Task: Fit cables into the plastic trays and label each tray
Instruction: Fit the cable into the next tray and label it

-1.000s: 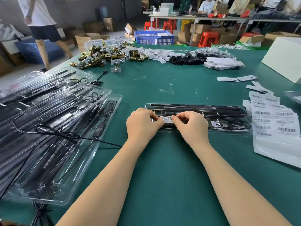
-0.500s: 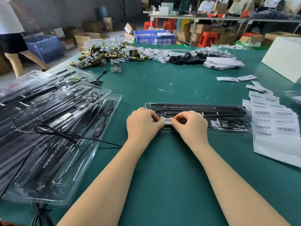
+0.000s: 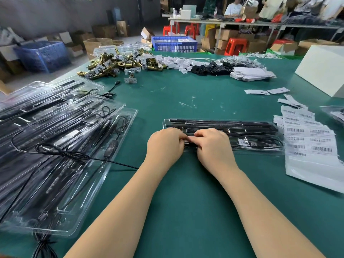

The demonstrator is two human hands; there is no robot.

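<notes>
A clear plastic tray (image 3: 260, 125) lies across the green table in front of me, with long black bars and a coiled black cable (image 3: 268, 141) seated in its pockets. My left hand (image 3: 164, 144) and my right hand (image 3: 214, 146) meet over the tray's left part. Their curled fingers pinch a small barcode label (image 3: 187, 140) against the tray. Only a sliver of the label shows between the fingertips.
Several filled clear trays (image 3: 55, 146) are stacked at the left with a loose black cable (image 3: 61, 151) across them. Barcode label sheets (image 3: 309, 138) lie at the right. Brass hardware (image 3: 115, 66), black parts (image 3: 214, 68) and a white box (image 3: 323, 69) sit at the far side.
My hands have closed together over the label, which showed plainly between them before and is now almost covered. A person walking at the far left has gone out of view.
</notes>
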